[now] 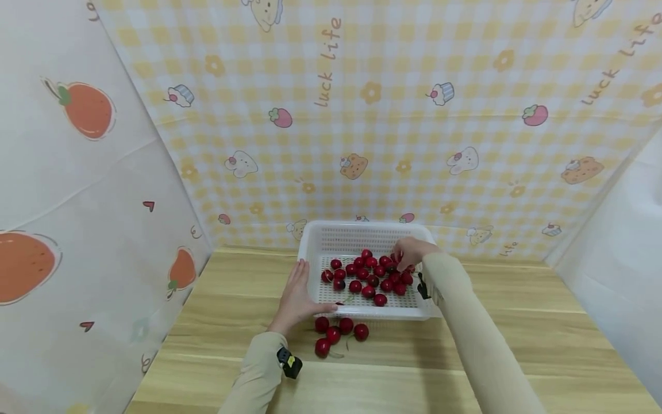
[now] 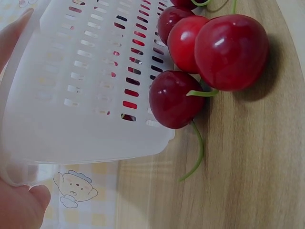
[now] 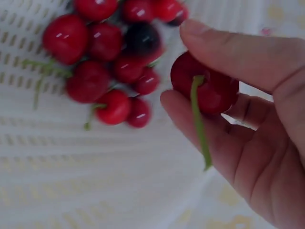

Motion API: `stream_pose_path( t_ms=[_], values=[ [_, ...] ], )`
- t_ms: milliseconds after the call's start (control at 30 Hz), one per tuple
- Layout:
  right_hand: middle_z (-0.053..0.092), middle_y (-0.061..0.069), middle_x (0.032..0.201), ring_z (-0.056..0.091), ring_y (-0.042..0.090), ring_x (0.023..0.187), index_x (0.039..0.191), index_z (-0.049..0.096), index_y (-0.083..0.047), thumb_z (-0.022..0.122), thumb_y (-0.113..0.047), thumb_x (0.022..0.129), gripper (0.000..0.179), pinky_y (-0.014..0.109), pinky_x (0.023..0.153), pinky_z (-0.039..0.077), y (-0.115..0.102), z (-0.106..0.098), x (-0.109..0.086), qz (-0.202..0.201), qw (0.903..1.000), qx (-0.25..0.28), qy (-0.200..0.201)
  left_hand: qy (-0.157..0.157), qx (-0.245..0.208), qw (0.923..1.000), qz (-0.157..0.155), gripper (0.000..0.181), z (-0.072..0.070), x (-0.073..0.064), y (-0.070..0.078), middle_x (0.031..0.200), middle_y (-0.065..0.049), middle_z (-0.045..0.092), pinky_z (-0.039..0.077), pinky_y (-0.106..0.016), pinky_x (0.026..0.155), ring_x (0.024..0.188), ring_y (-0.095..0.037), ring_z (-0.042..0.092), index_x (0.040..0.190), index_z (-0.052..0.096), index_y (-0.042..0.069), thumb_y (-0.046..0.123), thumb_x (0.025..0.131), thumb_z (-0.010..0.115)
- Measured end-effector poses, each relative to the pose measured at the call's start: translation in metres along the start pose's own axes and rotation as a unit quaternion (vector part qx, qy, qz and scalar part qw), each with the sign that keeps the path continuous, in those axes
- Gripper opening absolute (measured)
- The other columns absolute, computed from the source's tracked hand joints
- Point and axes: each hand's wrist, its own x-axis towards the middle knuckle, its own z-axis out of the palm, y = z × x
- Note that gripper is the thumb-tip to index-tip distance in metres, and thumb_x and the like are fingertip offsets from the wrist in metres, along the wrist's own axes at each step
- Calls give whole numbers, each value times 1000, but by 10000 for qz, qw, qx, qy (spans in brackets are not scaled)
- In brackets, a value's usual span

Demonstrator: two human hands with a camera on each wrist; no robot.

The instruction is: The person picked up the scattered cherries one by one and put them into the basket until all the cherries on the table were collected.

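A white perforated plastic basket (image 1: 357,311) holds many red cherries (image 1: 368,292), some with green stems. My left hand (image 1: 297,299) grips its near left corner, the thumb along the front rim and the fingers at the left side. In the left wrist view, parts of this hand (image 2: 21,205) show at the basket's rim. My right hand (image 1: 411,251) is inside the basket at its right side. Seen in the right wrist view, it pinches a dark red cherry (image 3: 214,93) between thumb and fingers, the green stem hanging free. Other cherries (image 3: 88,81) lie beside it.
Several loose cherries (image 1: 333,334) lie on the wooden table (image 1: 377,385) just in front of the basket, near my left wrist. A yellow checked cloth (image 1: 393,195) hangs directly behind the basket. White cloth (image 1: 103,184) covers the left side.
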Motion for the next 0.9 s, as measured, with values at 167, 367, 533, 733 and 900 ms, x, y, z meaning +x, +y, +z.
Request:
stream_pose_path(
  t_ms=[167, 367, 533, 733, 900],
  values=[
    [59, 4, 73, 53, 14, 62, 73, 62, -4, 71, -6, 75, 10, 24, 55, 49, 15, 5, 11, 610, 9974, 393, 42, -29, -8, 10000, -22, 126, -1, 0, 1, 148, -21, 16, 15, -46, 111, 138, -31, 11, 141, 22, -6, 53, 47, 83],
    [60, 1, 74, 53, 14, 67, 73, 63, -10, 75, -15, 73, 13, 24, 58, 45, 25, 17, 19, 851, 9962, 124, 94, -57, 53, 9999, -87, 127, 0, 1, 1, 149, -20, 14, 14, -44, 111, 138, -29, 10, 142, 20, -4, 54, 47, 82],
    [61, 1, 76, 54, 16, 72, 74, 64, -11, 76, -13, 70, 13, 28, 62, 46, 25, 22, 18, 1074, 9940, 209, 14, -32, -9, 10000, -59, 127, -1, 0, 2, 149, -20, 15, 15, -46, 111, 138, -30, 10, 141, 20, -4, 53, 48, 83],
    [62, 1, 78, 55, 15, 75, 76, 65, -11, 75, -9, 71, 11, 27, 63, 48, 25, 25, 12, 1209, 9917, 437, -40, -23, -9, 10000, -71, 126, -1, 0, 2, 149, -20, 15, 15, -46, 111, 138, -30, 11, 141, 21, -5, 53, 48, 83],
    [62, 1, 81, 55, 15, 77, 78, 64, -10, 74, -7, 72, 12, 28, 66, 48, 21, 26, 7, 1290, 9894, 660, -98, -4, 4, 10000, -58, 126, -1, 0, 1, 148, -21, 16, 16, -47, 110, 138, -31, 12, 141, 21, -5, 53, 48, 83]
  ],
)
